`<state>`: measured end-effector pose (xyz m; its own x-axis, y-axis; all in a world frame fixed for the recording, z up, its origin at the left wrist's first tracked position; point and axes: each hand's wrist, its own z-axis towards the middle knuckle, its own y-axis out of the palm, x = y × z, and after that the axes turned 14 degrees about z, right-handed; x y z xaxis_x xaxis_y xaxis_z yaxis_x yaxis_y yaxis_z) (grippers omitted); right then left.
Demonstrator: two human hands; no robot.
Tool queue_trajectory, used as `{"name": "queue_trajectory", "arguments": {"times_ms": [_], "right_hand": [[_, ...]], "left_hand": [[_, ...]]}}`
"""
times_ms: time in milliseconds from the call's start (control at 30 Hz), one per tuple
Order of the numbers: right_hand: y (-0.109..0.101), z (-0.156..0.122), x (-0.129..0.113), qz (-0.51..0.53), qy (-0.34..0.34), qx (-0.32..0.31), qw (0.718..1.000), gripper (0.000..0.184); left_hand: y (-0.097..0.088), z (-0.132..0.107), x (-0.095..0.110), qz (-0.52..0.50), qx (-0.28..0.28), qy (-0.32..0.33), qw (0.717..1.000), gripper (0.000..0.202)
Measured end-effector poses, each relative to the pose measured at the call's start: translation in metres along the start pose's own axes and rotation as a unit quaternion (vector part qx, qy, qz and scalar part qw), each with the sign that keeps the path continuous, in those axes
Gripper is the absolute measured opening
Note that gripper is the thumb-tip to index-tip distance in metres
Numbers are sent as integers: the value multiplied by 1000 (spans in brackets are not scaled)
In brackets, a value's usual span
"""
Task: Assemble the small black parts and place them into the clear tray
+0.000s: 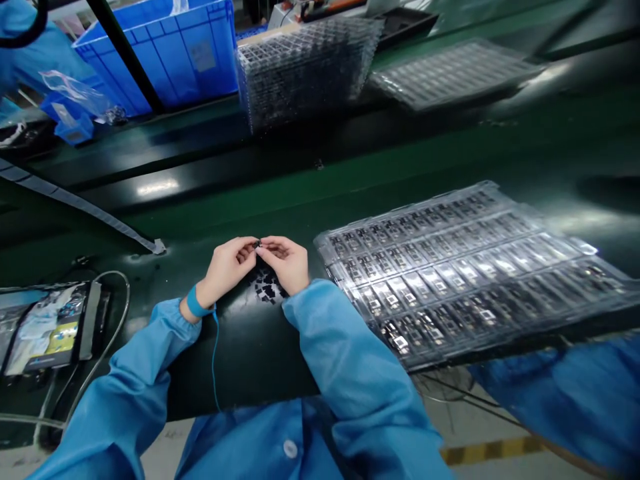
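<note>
My left hand (230,268) and my right hand (287,263) meet above the dark green bench, fingertips pinched together. Between them is a small black part (257,244), too small to name and mostly covered by the fingers. Just below the hands lies a loose pile of little black pieces (267,288) on the bench. A blue wrist strap (196,303) with a thin cord circles my left wrist. To the right of my right hand, a clear plastic tray (345,287) holds rows of small electronic parts in its pockets.
Behind, a shelf carries a blue bin (200,57), a stack of clear trays (305,80) and another clear tray (455,73). At left are a tablet-like packet (55,330) and a looping cable (125,300). Another person's blue sleeve (575,393) shows at lower right.
</note>
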<state>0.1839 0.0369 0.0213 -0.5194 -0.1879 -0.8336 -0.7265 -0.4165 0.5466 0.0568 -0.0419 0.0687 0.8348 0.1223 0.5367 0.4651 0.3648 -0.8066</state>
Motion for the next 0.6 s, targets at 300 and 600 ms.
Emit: {"name": "queue_trajectory", "arguments": {"times_ms": [300, 600], "right_hand": [[0, 1, -5, -15, -17, 31, 999, 39], [-6, 3, -3, 73, 44, -6, 996, 37]], "left_hand": [[-8, -1, 2, -2, -13, 20, 1000, 25], [-14, 3, 0, -62, -86, 17, 994, 29]]}}
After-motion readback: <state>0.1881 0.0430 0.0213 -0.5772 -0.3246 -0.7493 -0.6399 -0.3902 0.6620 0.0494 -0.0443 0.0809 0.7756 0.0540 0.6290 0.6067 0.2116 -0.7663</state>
